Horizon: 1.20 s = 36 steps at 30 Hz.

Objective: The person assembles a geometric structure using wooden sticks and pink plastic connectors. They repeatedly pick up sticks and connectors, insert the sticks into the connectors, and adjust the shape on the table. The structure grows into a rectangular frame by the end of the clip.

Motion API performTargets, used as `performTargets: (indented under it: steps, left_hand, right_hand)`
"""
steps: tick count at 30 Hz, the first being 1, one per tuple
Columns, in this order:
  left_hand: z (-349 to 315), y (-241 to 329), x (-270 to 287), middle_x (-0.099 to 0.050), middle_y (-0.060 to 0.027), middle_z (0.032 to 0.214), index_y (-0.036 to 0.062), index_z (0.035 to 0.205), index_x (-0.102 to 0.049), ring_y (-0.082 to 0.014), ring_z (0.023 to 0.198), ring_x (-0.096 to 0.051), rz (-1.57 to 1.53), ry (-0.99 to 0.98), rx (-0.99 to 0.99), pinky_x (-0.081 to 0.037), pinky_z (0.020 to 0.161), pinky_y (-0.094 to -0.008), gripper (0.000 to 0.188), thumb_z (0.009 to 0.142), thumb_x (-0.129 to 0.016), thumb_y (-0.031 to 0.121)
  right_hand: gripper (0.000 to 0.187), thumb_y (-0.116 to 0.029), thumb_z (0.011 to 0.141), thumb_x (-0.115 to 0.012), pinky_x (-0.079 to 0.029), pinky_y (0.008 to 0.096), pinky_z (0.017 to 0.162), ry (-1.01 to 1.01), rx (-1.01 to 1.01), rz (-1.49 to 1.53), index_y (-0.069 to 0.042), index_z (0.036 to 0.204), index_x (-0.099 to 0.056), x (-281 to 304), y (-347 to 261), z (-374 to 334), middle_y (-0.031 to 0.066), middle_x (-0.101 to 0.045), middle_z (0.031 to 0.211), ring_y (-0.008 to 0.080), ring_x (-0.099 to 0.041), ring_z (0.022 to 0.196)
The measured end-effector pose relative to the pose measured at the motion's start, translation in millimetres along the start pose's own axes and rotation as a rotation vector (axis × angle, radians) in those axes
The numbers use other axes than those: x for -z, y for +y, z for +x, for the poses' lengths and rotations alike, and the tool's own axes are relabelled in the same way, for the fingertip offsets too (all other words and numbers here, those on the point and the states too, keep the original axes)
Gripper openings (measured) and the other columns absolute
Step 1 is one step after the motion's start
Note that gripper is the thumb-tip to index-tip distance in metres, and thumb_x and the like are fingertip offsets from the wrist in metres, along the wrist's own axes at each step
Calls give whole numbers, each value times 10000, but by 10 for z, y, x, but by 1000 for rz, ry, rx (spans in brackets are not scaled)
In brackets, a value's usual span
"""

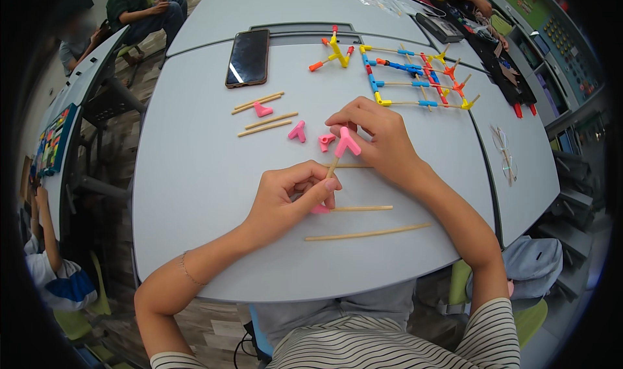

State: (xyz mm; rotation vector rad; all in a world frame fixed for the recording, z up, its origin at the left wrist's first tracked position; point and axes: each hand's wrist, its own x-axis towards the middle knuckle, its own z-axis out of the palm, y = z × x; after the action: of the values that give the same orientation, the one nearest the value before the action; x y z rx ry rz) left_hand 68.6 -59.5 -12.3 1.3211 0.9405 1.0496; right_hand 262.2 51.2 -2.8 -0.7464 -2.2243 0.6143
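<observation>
My left hand [289, 190] is closed, with thumb and fingers pinching a thin wooden stick [332, 166] that tilts upward. A pink three-way connector [346, 143] sits on the stick's upper end. Fingers curled, my right hand [379, 135] is at that connector and appears to grip it from behind; its fingertips are partly hidden. Beneath my left hand shows part of another pink connector [320, 209], next to a wooden stick [363, 208]. Just beyond the hands lie loose pink connectors, one near my right fingers [326, 142] and one farther left [297, 131].
More sticks [267, 129] and a pink connector [263, 109] lie at left; one stick [366, 233] lies near me. A phone [248, 57], a small yellow-red connector piece [335, 52] and a colourful stick frame [409, 83] are farther back. Glasses [504, 155] rest right. Other people sit around.
</observation>
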Motion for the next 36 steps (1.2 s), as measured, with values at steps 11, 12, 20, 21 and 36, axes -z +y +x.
performTargets:
  steps: [11, 12, 20, 21, 36]
  left_hand:
    - [-23, -32, 29, -664, -39, 812, -15, 1000, -663, -70, 747, -633, -23, -21, -16, -517, 658, -215, 196, 1016, -602, 171]
    - [-20, -29, 30, -672, -40, 808, -21, 996, -662, -67, 743, -642, -28, -17, -15, -518, 665, -211, 190, 1009, -613, 162]
    - [-10, -64, 7, -670, -33, 796, 9, 996, -670, -45, 681, -590, 12, 12, -81, -438, 553, -189, 205, 1026, -582, 192]
    - [-10, -39, 7, -670, -30, 788, 13, 994, -671, -38, 658, -574, 18, 12, -67, -417, 532, -186, 206, 1027, -579, 194]
    - [7, 18, 9, -667, -61, 796, 40, 1065, -556, -34, 571, -505, -27, 18, -5, -370, 500, -182, 141, 1047, -522, 176]
  right_hand:
    - [98, -109, 838, -726, -515, 344, 775, -296, 30, -152, -52, 917, -733, -425, 126, 729, 81, -657, 883, 226, -629, 909]
    - [91, -106, 835, -726, -517, 345, 776, -304, 41, -168, -48, 906, -727, -426, 121, 741, 82, -654, 879, 226, -631, 910]
    - [102, -82, 829, -721, -531, 330, 750, -458, -194, -50, -11, 899, -699, -313, 98, 773, 117, -709, 895, 235, -676, 828]
    - [103, -80, 830, -721, -532, 328, 747, -485, -230, -24, -9, 901, -699, -290, 99, 771, 120, -714, 897, 237, -680, 823]
    - [139, -113, 914, -698, -487, 215, 704, -119, -579, 671, 11, 963, -658, 469, -193, -344, 2, -651, 836, 45, -605, 775]
